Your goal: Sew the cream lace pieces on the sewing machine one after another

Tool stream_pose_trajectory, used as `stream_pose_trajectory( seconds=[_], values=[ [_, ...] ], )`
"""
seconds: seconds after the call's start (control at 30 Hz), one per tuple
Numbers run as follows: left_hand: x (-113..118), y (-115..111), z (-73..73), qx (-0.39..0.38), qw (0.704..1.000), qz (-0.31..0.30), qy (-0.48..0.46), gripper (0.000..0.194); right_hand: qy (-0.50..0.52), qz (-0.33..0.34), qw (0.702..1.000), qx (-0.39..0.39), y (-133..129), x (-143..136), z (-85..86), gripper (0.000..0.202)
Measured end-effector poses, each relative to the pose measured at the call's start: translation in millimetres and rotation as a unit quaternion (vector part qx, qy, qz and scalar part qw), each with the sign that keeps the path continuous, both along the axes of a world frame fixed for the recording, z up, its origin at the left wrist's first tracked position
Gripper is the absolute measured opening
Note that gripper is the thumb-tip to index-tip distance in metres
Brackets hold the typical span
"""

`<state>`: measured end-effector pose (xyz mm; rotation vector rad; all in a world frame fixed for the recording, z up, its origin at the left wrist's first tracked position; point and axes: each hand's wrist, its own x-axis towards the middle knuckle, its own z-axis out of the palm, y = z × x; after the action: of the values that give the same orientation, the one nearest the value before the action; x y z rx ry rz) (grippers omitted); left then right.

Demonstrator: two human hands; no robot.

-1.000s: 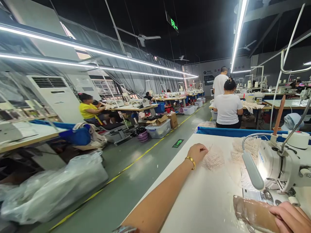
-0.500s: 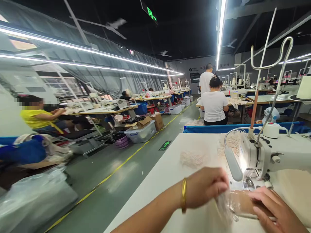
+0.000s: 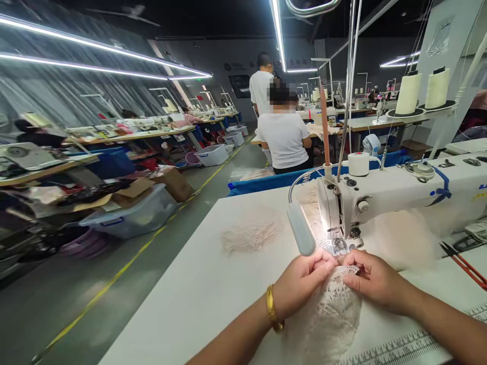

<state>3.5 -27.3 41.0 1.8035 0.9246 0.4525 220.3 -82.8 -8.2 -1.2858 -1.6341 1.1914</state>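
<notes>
Both hands pinch a strip of pale lace fabric (image 3: 337, 309) just in front of the presser foot (image 3: 339, 246) of a white sewing machine (image 3: 388, 190). My left hand (image 3: 304, 281), with a gold bangle on its wrist, grips the lace's left edge. On the other side my right hand (image 3: 371, 279) has thumb and fingers closed on the lace. The lower part of the lace hangs down over the white table (image 3: 182, 294). A lit grey lamp (image 3: 302, 230) shines on the needle area. Whether the lace lies under the foot is hidden by my fingertips.
A bunch of cream lace pieces (image 3: 251, 235) lies left of the machine. Red-handled snips (image 3: 466, 266) rest at the right, above ruler markings (image 3: 403, 347). Thread cones (image 3: 408, 94) stand behind. A person in white (image 3: 283, 134) sits ahead; an aisle with plastic bins (image 3: 131, 213) runs left.
My view has turned right. My right hand has left the clear-wrapped brown area near the foot, and both hands now hold the lace together before the needle.
</notes>
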Motion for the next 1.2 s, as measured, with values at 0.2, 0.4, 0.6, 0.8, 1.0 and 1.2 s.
stream_pose_trajectory(
  seconds=[0.2,0.4,0.6,0.8,1.0,1.2],
  values=[
    [7,-4,-5.9,-0.061,0.998,0.024,-0.016,0.038,-0.008,-0.011,1.0,-0.006,-3,-1,5.1,0.022],
    [3,-2,-6.1,-0.092,0.995,0.032,-0.032,0.044,0.052,0.015,0.999,0.001,0,1,1.8,0.03],
    [6,-3,-5.7,-0.117,0.991,0.039,-0.051,0.046,0.1,-0.008,0.995,-0.02,0,0,0.1,0.023],
    [11,-6,-14.7,-0.085,0.993,0.066,-0.049,0.046,0.096,-0.018,0.995,-0.029,0,1,-3.7,0.027],
    [6,-5,-15.9,-0.067,0.996,0.055,-0.034,0.047,0.099,-0.003,0.995,-0.029,0,3,1.4,0.036],
    [5,-4,-10.7,-0.049,0.997,0.05,-0.03,0.045,0.109,-0.009,0.994,-0.014,1,2,5.7,0.031]
  ],
)
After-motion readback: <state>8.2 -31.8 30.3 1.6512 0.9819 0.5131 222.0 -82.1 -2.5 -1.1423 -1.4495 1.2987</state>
